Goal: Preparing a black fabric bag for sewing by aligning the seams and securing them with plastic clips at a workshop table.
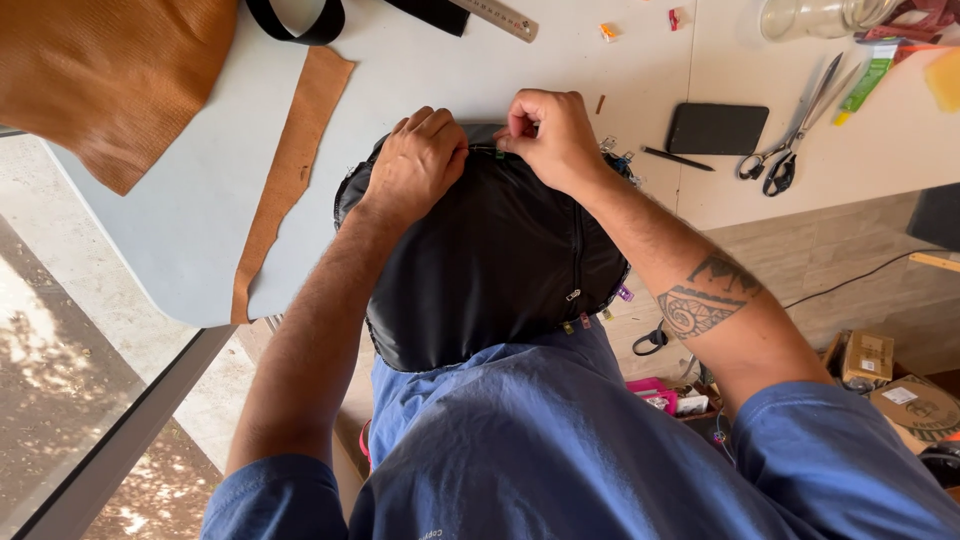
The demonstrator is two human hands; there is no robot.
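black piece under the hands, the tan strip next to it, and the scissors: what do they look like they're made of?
Black piece: seems a thin synthetic woven fabric with a slight sheen and fine wrinkles; a zipper runs down it.
Tan strip: looks like leather or faux leather, matte, with cut edges and no fraying; which of the two cannot be told.
Scissors: bare metal blades that catch the light, dark handle loops, probably plastic.

You work in bright, soft daylight; the white table (pixel 180 230) is evenly lit and shows only weak shadows under your forearms. At the lower left, the ground (pixel 60 400) has dappled sun patches, slightly overexposed. The black fabric (pixel 490 260) keeps a dull sheen but little detail. The picture is sharp, with lines bending a little at the edges.
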